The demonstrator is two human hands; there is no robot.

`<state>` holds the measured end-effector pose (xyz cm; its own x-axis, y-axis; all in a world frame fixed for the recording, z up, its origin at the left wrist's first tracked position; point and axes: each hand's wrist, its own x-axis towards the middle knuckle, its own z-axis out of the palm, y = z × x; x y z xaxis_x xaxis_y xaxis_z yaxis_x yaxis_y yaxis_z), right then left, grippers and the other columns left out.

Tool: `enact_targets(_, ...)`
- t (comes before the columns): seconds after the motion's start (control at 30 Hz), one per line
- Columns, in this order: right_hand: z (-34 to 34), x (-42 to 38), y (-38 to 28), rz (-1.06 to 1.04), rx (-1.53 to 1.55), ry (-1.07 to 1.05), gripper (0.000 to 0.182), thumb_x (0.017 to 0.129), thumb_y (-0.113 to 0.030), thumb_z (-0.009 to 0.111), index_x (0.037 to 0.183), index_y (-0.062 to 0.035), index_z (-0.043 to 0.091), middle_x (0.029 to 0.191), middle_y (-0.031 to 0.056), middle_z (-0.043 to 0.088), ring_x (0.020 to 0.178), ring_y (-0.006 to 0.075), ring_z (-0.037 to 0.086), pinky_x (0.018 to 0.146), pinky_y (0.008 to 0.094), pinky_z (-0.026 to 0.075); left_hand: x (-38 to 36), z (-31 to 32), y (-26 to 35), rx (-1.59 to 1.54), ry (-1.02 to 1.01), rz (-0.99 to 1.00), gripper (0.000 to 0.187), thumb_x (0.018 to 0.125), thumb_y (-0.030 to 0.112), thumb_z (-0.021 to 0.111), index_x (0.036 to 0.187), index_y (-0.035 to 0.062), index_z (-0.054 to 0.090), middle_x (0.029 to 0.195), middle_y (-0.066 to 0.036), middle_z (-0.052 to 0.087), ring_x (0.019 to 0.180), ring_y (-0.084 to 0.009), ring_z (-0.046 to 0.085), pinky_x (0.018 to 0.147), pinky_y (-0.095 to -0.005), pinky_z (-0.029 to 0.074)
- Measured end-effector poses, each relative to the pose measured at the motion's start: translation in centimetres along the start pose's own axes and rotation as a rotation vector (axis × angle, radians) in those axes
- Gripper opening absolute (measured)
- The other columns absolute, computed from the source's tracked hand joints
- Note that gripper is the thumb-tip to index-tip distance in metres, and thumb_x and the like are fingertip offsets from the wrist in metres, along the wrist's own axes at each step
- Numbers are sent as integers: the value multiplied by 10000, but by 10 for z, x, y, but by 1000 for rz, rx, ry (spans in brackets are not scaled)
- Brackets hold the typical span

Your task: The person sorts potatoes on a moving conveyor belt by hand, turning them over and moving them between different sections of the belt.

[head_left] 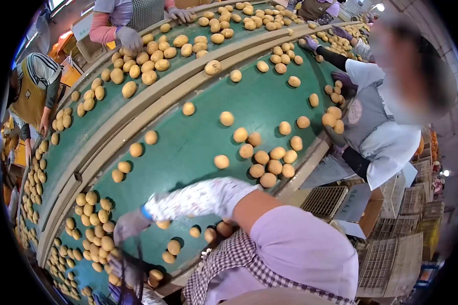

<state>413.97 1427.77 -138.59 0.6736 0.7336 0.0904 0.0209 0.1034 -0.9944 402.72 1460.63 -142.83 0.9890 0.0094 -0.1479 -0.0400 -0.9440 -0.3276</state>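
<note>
My right hand [129, 225], in a grey glove below a white patterned sleeve with a blue cuff, reaches over the green conveyor belt [183, 137]. Its fingers point down beside a cluster of potatoes [97, 235]. They look loosely stretched, with no potato clearly in the grasp. Lower down, my left hand [126, 269], also gloved in grey, lies by the near end of that cluster. Its fingers appear extended, partly hidden behind dark blurred strands. A few potatoes [173, 247] rest under and beside my right forearm.
Beige rails [158, 101] divide the belt from an outer lane carrying many potatoes. A co-worker [371, 112] on the right handles potatoes; others stand across the belt. A purple-gloved hand [118, 294] shows at the bottom. Plastic crates [379, 264] and a cardboard box [364, 206] stand at right.
</note>
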Motion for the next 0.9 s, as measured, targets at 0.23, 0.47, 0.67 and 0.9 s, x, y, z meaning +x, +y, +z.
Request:
enact_targets(0.23, -176, -269, -50, 133, -673, 835, 347, 1098, -170, 511, 1389, -52, 658, 1316, 104, 705, 1203, 278, 660, 1077, 366, 511, 7, -100, 95, -521, 225, 459, 482, 909, 29, 613, 1390, 47, 649, 1413, -235, 639, 1231, -458, 621, 1102, -556, 456)
enact_targets(0.47, -197, -477, 9, 141, 202, 1685, 387, 1076, -240, 614, 1348, 19, 708, 1365, 136, 700, 1301, 229, 629, 1141, 366, 478, -84, -89, 299, -1111, -55, 1455, 480, 913, 251, 644, 1385, 159, 643, 1496, -135, 580, 1341, -367, 555, 1136, -529, 412)
enact_targets(0.67, -169, -330, 44, 101, 218, 1498, 469, 1081, -221, 542, 1474, 29, 592, 1442, 133, 640, 1315, 236, 610, 1139, 375, 477, -104, -89, 303, -795, 155, 1578, 601, 896, 349, 647, 1482, 251, 557, 1611, -70, 486, 1420, -360, 458, 1177, -611, 330)
enact_targets(0.9, -86, -52, 92, 116, -95, 1284, 524, 1048, -137, 584, 1533, 49, 515, 1507, 147, 574, 1339, 244, 557, 1162, 381, 436, -76, -35, 200, -747, 268, 913, 565, 861, 270, 639, 1416, 175, 598, 1482, -105, 561, 1437, -330, 476, 1206, -599, 308)
